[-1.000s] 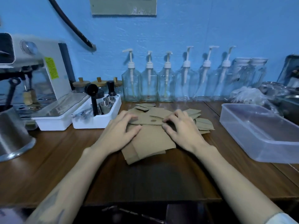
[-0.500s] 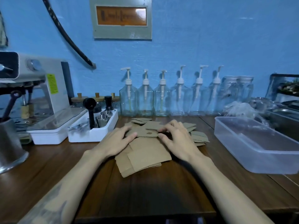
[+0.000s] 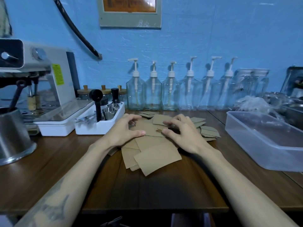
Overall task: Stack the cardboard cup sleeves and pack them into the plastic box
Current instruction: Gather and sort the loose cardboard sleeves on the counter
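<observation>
A loose pile of flat brown cardboard cup sleeves (image 3: pixel 155 154) lies on the wooden counter, fanned out toward me and to the right. My left hand (image 3: pixel 122 131) rests on the pile's left side, fingers curved, thumb pressing a sleeve. My right hand (image 3: pixel 183 134) rests on the right side, fingertips touching the sleeves; whether either hand pinches one I cannot tell. The clear plastic box (image 3: pixel 262 149) stands empty at the right, apart from both hands.
A white tray (image 3: pixel 98 128) with metal cups and a black tamper sits left of the pile, beside an espresso machine (image 3: pixel 41 82). Several glass pump bottles (image 3: pixel 153 92) line the blue wall. A steel jug (image 3: pixel 11 138) stands far left. A plastic bag (image 3: pixel 252 102) lies behind the box.
The view has tilted up, showing more wall. Both hands stay on the sleeve pile, with fingers now more arched over it.
</observation>
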{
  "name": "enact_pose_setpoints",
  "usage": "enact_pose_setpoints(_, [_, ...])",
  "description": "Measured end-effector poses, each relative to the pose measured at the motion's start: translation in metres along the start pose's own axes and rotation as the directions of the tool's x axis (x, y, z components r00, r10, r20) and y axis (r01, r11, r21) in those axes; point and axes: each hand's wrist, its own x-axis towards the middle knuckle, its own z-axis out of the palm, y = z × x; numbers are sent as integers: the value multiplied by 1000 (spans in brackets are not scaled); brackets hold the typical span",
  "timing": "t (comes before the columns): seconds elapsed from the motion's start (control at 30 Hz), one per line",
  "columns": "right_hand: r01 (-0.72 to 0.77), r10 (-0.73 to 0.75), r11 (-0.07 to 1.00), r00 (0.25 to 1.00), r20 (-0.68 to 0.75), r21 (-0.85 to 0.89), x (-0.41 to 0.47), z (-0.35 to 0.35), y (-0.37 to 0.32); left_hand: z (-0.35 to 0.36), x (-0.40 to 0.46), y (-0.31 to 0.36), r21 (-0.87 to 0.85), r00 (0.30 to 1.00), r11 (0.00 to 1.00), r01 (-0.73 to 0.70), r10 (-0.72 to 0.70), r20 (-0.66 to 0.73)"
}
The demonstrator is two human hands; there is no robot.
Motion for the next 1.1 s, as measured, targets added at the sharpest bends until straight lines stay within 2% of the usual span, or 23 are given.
enact_pose_setpoints(0.13, [-2,5,998,999,52,-70,0,1,1,-4,0,5,-148,998,987,70,-69,8])
enact_pose_setpoints(0.3, [-22,25,987,1000,16,-158,2,0,11,-9,-1,5,-343,984,923,174,-174,32])
enact_pose_setpoints(0.57, [-158,149,982,985,-92,-103,7,-3,22,-17,-2,11,-485,971,863,144,-218,-99])
enact_pose_setpoints(0.67, [-161,159,987,976,-152,-1,7,-6,18,-15,-2,16,-479,968,875,72,-178,-180])
enact_pose_setpoints(0.73, [-124,152,979,973,-174,160,6,-10,9,-12,-3,19,-441,966,897,25,-136,-221])
enact_pose_setpoints(0.8, [-74,120,952,983,-138,298,4,-12,-1,-7,-3,22,-416,967,909,-6,-101,-234])
enact_pose_setpoints(0.87, [-56,98,933,990,-101,356,4,-9,-6,-3,-3,26,-421,969,906,-38,-70,-237])
enact_pose_setpoints(1.0, [-151,173,879,985,-7,453,8,-4,-3,1,-5,29,-443,965,891,-95,-27,-261])
enact_pose_setpoints(1.1, [-187,187,839,981,52,511,7,-2,-3,3,-4,22,-417,974,904,-94,-3,-225])
